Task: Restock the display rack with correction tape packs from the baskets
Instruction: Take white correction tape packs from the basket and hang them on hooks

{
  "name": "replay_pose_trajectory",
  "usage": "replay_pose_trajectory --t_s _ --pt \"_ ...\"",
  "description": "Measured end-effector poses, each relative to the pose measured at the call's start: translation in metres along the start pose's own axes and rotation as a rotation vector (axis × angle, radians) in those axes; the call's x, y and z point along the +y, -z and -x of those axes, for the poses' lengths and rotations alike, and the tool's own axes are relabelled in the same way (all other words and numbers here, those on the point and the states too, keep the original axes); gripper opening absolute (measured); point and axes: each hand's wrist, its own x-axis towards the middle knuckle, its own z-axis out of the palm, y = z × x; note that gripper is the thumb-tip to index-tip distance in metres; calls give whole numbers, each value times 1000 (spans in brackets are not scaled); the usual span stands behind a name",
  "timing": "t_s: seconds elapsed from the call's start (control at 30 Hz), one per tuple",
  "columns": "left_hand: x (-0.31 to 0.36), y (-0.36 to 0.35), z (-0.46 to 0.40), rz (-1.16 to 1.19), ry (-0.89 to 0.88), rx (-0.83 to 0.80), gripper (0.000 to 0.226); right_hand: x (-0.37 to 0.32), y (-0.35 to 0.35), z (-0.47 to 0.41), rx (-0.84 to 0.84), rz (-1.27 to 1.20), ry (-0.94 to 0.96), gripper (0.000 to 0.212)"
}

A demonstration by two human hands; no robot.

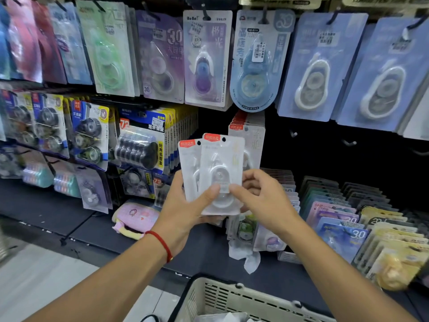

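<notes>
Beige basket (222, 298) sits right at the bottom edge, slotted walls, something white inside that I can't make out.

Above it, both forearms reach up to the middle of the frame. Left hand (185, 205), with a red string bracelet (162, 245) on the wrist, is wrapped around the lower end of two white correction tape packs (220, 168), thumb pressed flat on the front of the nearer one, the other fingers hidden behind. Right hand (262, 198) comes in from the right, thumb tip on the front pack's clear blister almost touching the left thumb; its other fingers curl behind the packs' right edge, so it's pinching the front pack. Two packs in hand, fanned slightly, each with a red tab at the top and a hang hole.

Just behind them, a row of matching white packs (253, 135) hangs on the display rack (325, 147), count not clear. To the right of that, two bare hooks (348, 142) stick out of the dark panel. Top row has about ten hanging cards, including two pale blue ones (322, 66) at upper right. Lower right, card packs stand in rows (336, 214), too many to count. A pink pouch (134, 217) lies on the shelf at lower left of centre.
</notes>
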Motion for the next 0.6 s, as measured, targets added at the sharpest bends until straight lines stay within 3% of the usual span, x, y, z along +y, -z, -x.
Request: replay_pose_trajectory --t_s 0.13,0.27,0.47,0.6 --pt "0 4 -2 5 12 54 38 2 7 -3 111 -88 1 21" --pt "1 6 -4 26 9 89 38 -3 11 -3 186 -101 7 17" --pt "2 8 -5 6 -36 114 39 -12 8 1 212 -163 31 41" --pt "3 8 -5 3 -52 130 44 -13 6 2 248 -166 61 30"
